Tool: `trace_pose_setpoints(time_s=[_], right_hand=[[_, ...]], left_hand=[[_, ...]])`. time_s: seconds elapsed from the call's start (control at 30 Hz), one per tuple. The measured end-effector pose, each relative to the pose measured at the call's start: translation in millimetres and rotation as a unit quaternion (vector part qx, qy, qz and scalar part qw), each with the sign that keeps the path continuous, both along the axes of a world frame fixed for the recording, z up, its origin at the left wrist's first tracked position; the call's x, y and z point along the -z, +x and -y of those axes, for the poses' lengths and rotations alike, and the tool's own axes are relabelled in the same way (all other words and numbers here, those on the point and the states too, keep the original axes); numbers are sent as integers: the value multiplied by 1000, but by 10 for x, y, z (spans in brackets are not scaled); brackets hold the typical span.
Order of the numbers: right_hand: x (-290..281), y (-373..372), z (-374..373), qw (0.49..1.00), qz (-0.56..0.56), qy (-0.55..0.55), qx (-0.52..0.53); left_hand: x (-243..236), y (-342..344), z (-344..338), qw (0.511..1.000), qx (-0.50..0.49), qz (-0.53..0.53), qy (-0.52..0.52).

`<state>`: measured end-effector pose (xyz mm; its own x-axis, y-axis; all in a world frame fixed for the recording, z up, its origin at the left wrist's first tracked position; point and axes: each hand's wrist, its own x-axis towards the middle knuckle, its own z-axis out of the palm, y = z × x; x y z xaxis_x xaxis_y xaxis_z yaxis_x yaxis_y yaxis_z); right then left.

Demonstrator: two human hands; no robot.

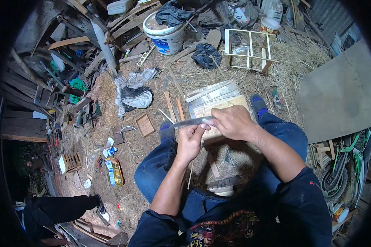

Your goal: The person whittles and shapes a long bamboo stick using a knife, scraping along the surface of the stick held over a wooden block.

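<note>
My right hand [235, 122] is closed around the near end of a flat grey knife blade [186, 123], which points left across the top of my left hand. My left hand [189, 142] is closed, thumb up, on a thin pale stick [190, 175] that hangs down below the fist. The thumbs nearly meet where stick and blade cross, and the fingers partly hide that spot. Beyond both hands, between my feet, sits a pale wooden block [235, 103] with a thin strip lying over it. The knife's handle is hidden in my right hand.
A small wooden frame cage [250, 55] and a white bucket [167, 39] stand farther off. Left of my foot lie a shallow wooden box [145, 125] and a yellow bottle [114, 171]. A large flat sheet [338, 99] leans at right. Another person's leg [66, 210] shows lower left.
</note>
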<state>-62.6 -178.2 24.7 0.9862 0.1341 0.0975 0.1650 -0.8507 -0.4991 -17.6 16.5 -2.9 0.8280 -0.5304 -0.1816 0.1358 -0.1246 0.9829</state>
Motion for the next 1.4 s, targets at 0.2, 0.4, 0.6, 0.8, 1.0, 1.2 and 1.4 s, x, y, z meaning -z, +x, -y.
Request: trace_pose_setpoints(time_s=[0.2,0.4,0.6,0.8,1.0,1.2,1.4], right_hand=[[159,213,602,985,-51,-69,150],[-21,-16,139,997,7,0,80],[-4,-19,-41,1000,-16,-1,7],[233,112,268,991,2,-96,92],[198,249,761,971,-53,-30,232],[-10,-62,-139,999,-32,2,36],[95,6,-15,999,12,-11,30]], left_hand=[[-92,-45,-76,998,21,-49,29],[-81,34,-72,997,8,-42,69],[-37,22,-60,999,9,15,33],[-141,8,-52,996,12,-17,89],[-117,-13,-111,998,-5,-27,57],[13,-19,12,996,-58,71,-23],[16,3,-25,993,-31,98,54]])
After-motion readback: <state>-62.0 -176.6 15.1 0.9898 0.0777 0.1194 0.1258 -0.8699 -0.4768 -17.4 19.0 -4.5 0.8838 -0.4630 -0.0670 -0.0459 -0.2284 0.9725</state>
